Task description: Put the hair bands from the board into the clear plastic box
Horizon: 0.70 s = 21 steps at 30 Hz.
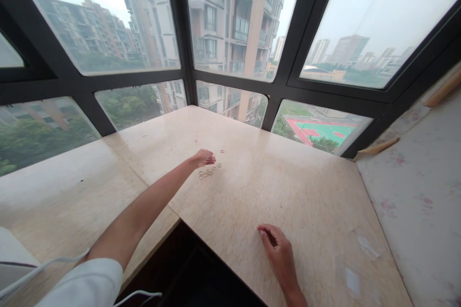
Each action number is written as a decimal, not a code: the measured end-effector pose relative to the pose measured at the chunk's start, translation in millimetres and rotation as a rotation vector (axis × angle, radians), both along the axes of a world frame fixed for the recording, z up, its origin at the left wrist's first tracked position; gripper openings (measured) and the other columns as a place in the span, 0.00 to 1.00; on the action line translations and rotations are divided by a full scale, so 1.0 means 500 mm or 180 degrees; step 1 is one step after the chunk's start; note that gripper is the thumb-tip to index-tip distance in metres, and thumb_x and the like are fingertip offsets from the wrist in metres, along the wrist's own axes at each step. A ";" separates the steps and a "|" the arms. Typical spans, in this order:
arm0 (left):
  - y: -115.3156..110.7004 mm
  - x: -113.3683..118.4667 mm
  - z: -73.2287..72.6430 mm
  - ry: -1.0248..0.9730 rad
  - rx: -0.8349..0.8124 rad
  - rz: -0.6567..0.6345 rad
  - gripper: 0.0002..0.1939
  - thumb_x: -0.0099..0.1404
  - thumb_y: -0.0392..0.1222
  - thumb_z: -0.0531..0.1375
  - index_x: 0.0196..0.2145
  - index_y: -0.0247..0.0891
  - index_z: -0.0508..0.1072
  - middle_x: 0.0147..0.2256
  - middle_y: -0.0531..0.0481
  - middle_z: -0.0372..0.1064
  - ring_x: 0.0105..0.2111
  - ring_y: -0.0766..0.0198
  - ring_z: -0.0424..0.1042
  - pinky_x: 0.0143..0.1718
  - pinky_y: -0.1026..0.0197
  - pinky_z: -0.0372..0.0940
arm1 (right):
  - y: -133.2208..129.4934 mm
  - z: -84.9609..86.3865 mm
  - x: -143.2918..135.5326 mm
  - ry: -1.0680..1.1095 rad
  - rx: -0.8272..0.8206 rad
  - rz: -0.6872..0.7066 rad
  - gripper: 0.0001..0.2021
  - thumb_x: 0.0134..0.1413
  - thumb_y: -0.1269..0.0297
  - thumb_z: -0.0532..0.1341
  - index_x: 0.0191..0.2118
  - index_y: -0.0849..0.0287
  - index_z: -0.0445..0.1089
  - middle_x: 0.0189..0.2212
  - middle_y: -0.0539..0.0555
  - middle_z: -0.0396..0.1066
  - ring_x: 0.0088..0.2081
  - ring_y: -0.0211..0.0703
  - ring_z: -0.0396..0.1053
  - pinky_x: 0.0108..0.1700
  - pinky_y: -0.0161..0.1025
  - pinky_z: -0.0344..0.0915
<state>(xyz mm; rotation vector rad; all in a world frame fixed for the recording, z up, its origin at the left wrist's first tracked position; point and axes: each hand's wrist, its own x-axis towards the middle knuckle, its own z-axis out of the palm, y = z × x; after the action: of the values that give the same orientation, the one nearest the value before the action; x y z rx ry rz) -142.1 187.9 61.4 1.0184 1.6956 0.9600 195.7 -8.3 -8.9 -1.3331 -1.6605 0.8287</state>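
The handling of the rings appears only partly done: a cluster of thin, round, metallic rings (206,173) is lying loosely on the beige, marbled stone countertop (306,192), some overlapping and others sitting just beside. That cluster is serving as the landmark here. One stray thin metal ring (222,151) is lying beyond it to the right, and another small, pale ring (196,141) is lying farther beyond it, to the left; judging by this, gathering or sorting is remaining unfinished, though no order is showing among the rings.

The bare left hand (206,158) is hovering or resting just beyond the cluster, its fingers bunching, seemingly around one or more rings, too small to confirm. The bare right hand (281,252) is curling nearer the wearer and right of the cluster, thumb and fingertips nearly meeting; whether it is pinching anything, I cannot tell.

Well right of the cluster, a clear plastic piece with a white patch (352,282) is lying near the flowered wallpaper (414,201). Nearer than the cluster, a dark recess (187,268) is opening, where dropped rings could be falling. A white cable (50,264) is trailing by the left arm, possibly snagging it.
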 end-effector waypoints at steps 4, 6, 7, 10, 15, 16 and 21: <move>0.004 0.051 0.016 -0.0258 0.0037 -0.0252 0.16 0.50 0.27 0.67 0.35 0.29 0.67 0.28 0.44 0.71 0.32 0.59 0.75 0.36 0.58 0.71 | -0.001 -0.001 0.000 -0.0012 0.0042 0.0018 0.15 0.58 0.54 0.55 0.37 0.58 0.75 0.37 0.59 0.74 0.40 0.48 0.72 0.43 0.44 0.70; 0.007 0.081 0.022 -0.0283 0.0065 -0.0422 0.15 0.50 0.28 0.68 0.35 0.29 0.68 0.27 0.45 0.72 0.31 0.59 0.75 0.36 0.58 0.72 | -0.001 -0.001 0.000 -0.0017 0.0056 0.0033 0.15 0.58 0.55 0.55 0.37 0.58 0.75 0.37 0.59 0.74 0.40 0.48 0.71 0.44 0.44 0.69; 0.008 0.095 0.024 -0.0271 0.0084 -0.0515 0.15 0.50 0.29 0.68 0.35 0.29 0.68 0.26 0.46 0.72 0.29 0.59 0.75 0.35 0.58 0.72 | -0.002 -0.001 0.000 -0.0018 0.0061 0.0041 0.14 0.58 0.55 0.55 0.37 0.58 0.75 0.37 0.59 0.74 0.40 0.48 0.71 0.44 0.44 0.69; 0.009 0.138 0.031 -0.0161 0.0162 -0.0808 0.12 0.52 0.32 0.68 0.33 0.29 0.69 0.24 0.47 0.72 0.26 0.61 0.75 0.30 0.59 0.71 | -0.002 -0.002 0.000 -0.0020 0.0080 0.0052 0.14 0.58 0.56 0.55 0.37 0.58 0.75 0.37 0.59 0.74 0.40 0.47 0.71 0.43 0.43 0.69; 0.012 0.194 0.039 0.0175 0.0266 -0.1202 0.09 0.55 0.38 0.66 0.26 0.30 0.70 0.23 0.46 0.72 0.21 0.65 0.72 0.24 0.62 0.68 | -0.001 -0.001 -0.001 -0.0049 0.0102 0.0058 0.14 0.58 0.56 0.55 0.36 0.58 0.74 0.36 0.58 0.74 0.40 0.46 0.71 0.43 0.42 0.69; 0.014 0.201 0.040 0.0260 0.0289 -0.1236 0.11 0.56 0.40 0.66 0.25 0.31 0.70 0.22 0.47 0.71 0.20 0.65 0.71 0.23 0.63 0.67 | -0.001 -0.001 -0.002 -0.0057 0.0111 0.0056 0.14 0.58 0.57 0.55 0.36 0.58 0.74 0.36 0.58 0.74 0.40 0.46 0.71 0.43 0.42 0.69; 0.016 0.213 0.040 0.0664 0.0410 -0.1275 0.16 0.57 0.47 0.64 0.21 0.32 0.68 0.19 0.49 0.69 0.17 0.68 0.68 0.18 0.66 0.60 | -0.002 0.002 -0.004 -0.0082 0.0149 0.0060 0.14 0.59 0.57 0.54 0.36 0.58 0.74 0.36 0.58 0.74 0.39 0.47 0.71 0.43 0.42 0.69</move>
<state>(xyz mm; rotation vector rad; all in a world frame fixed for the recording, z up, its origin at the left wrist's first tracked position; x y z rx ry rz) -35.6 196.1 81.2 1.5199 1.5242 0.7249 193.8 -9.5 -7.7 -1.3026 -1.7046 0.7820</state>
